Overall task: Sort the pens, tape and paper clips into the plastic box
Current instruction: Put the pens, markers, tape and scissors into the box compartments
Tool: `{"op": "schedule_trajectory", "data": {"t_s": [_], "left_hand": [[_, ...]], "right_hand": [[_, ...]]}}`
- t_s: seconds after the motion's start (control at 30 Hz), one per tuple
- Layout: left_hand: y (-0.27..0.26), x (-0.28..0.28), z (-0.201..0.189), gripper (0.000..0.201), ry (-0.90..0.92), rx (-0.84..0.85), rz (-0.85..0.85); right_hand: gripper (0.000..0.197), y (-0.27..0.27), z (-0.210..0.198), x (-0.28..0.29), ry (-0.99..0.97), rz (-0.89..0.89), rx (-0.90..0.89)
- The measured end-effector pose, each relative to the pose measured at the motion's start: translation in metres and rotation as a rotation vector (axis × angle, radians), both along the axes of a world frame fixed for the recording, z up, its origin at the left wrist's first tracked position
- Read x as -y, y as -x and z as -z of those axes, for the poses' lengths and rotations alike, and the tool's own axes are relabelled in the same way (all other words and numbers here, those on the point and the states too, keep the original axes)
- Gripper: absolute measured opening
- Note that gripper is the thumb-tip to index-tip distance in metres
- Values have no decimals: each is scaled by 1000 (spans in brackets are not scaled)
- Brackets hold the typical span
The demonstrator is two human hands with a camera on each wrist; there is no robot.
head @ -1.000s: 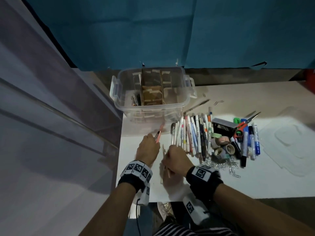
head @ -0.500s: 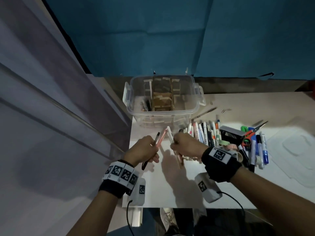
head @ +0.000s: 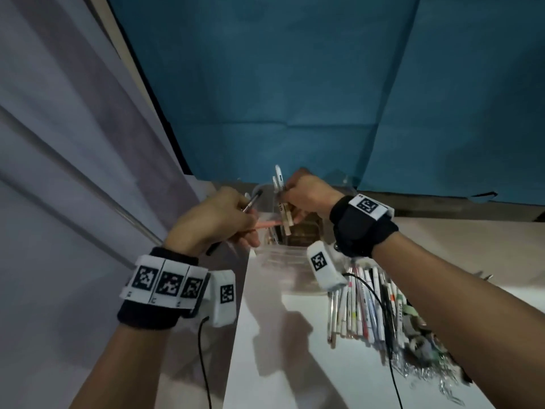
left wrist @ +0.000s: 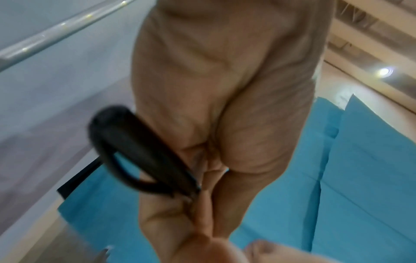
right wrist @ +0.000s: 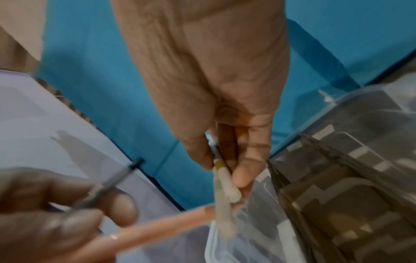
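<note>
Now both hands are over the box (head: 267, 253) w/ pens, so the risk is in the drop. The right hand (head: 306, 191) holds two or three white pens (head: 278, 180) almost upright, tips down toward the left part of the box; if the fingers let go unevenly, one pen can hit the rim or the brown divider (head: 302, 234) and fall outside, onto the surface (head: 265, 349) or off its left edge, which is very near. The left hand (head: 212, 219) holds a pink pen (head: 267, 224) lying almost flat, its tip touching or just beside the white pens, I cannot tell which. They can knock each other during release.

Right hand: clenched around the white pens, thumb and fingers pinching them, seen in the right wrist view. Left hand: also curled, gripping the pink pen plus a dark thin pen (head: 252, 200) that sticks up; the left wrist view is blurry but shows a black clip end (left wrist: 126, 142).

Most other pens (head: 362, 308) lie in a row on the surface, right of the box, under the right forearm. Tape and clips are near them, partly hidden.
</note>
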State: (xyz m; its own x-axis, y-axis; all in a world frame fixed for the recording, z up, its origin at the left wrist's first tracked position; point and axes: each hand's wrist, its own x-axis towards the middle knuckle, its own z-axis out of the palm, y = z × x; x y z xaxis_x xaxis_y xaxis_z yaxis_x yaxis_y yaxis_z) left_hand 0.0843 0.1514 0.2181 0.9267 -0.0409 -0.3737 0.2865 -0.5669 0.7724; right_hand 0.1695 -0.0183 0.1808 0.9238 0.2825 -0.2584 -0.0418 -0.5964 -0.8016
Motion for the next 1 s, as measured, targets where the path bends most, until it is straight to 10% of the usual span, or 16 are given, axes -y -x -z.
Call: {"op": "schedule_trajectory", "data": {"t_s": [0.37, 0.67, 1.0], "left_hand": [[-69, 25, 58, 13, -170, 85, -213], [-61, 47, 70, 24, -385, 288, -57], [41, 96, 117, 14, 36, 37, 383]], "right_hand": [[16, -10, 44, 8, -11, 50, -123], [35, 5, 13, 32, -111, 10, -220], [22, 90, 52, 100, 360, -478, -528]]}}
